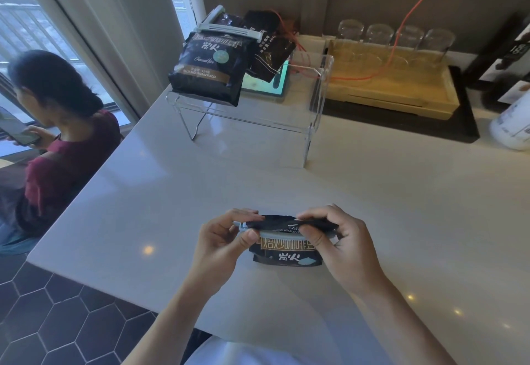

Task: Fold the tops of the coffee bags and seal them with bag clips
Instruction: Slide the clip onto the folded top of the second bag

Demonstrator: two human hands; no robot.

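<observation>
A black coffee bag [284,255] stands on the white counter [372,207] in front of me, its top folded over. A pale blue bag clip [275,233] runs across the fold. My left hand [226,238] pinches the clip's left end, thumb in front and fingers on the fold. My right hand [335,241] pinches the fold and clip at the right end. Farther back, a second black coffee bag [209,66] with a grey clip [226,30] across its top sits on a clear acrylic shelf [312,112], and a third dark bag [269,46] leans behind it.
A wooden tray [401,92] with upturned glasses stands on a black mat at the back right, with an orange cable running over it. A white container [513,126] sits at the right edge. A seated person [57,123] with a phone is left of the counter.
</observation>
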